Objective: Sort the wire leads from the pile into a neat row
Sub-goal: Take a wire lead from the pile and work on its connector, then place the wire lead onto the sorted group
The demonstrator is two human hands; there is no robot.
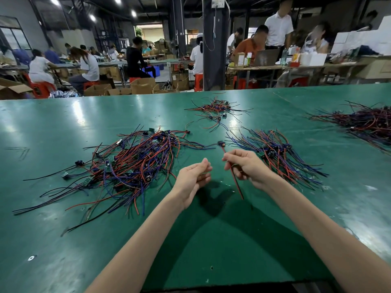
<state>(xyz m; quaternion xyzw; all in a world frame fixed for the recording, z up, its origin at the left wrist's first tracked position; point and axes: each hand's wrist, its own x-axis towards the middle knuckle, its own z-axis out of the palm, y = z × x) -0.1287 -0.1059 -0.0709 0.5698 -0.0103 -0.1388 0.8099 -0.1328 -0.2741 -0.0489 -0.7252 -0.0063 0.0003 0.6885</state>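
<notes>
- One wire lead is pinched in the right hand, held clear of the green table with its connector end up (probably to square it before laying it down).
- The left hand hovers beside it, fingers loosely curled, holding nothing visible.
- The tangled pile lies to the left, the combed bundle just to the right, likely where this lead belongs.

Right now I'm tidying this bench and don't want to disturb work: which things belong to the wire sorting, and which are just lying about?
In the job: tangled pile, sorted bunch, lead pinched in right hand.
Lying about, apparently: small far pile, far-right heap, laptop, cardboard boxes.
</notes>
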